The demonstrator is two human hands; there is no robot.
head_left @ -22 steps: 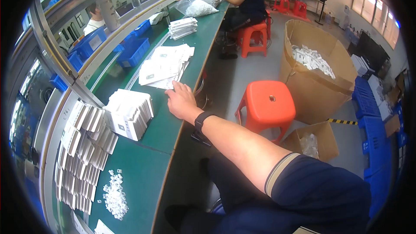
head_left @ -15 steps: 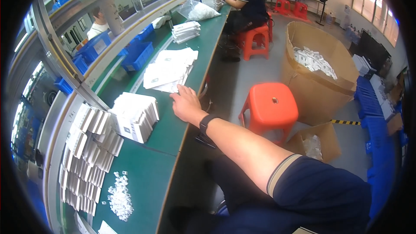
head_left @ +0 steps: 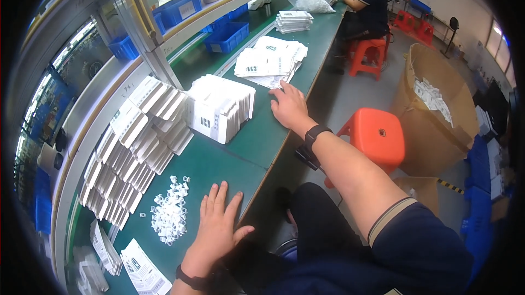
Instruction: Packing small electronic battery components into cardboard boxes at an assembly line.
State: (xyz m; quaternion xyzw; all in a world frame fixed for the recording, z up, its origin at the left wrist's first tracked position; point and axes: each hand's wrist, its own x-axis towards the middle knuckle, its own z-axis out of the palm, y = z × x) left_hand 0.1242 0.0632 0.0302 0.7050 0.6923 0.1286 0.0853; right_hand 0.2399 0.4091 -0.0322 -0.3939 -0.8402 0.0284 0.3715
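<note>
My left hand [head_left: 216,223] lies palm down with spread fingers on the green worktable [head_left: 210,166] near its front edge. Just left of it is a heap of small white plastic clips or rings [head_left: 169,213]. Farther along the table, my right hand [head_left: 290,106] has its fingers stretched toward the near edge of a loose pile of flat white printed cartons [head_left: 262,62]. Its fingertips are at the pile's edge; whether they touch it I cannot tell. Left of that hand stands a packed block of white cartons [head_left: 219,106]. Neither hand holds anything.
Tiered stacks of white cartons [head_left: 145,147] line the left side, below a metal frame. A red stool [head_left: 377,139] and a large cardboard bin [head_left: 432,131] stand right. Blue trays [head_left: 227,38] sit behind the table; one co-worker [head_left: 366,2] sits at its far end, another across.
My left hand has come into view and rests on the table. The view has shifted, so the table sits farther right. My right hand stays beside the loose carton pile.
</note>
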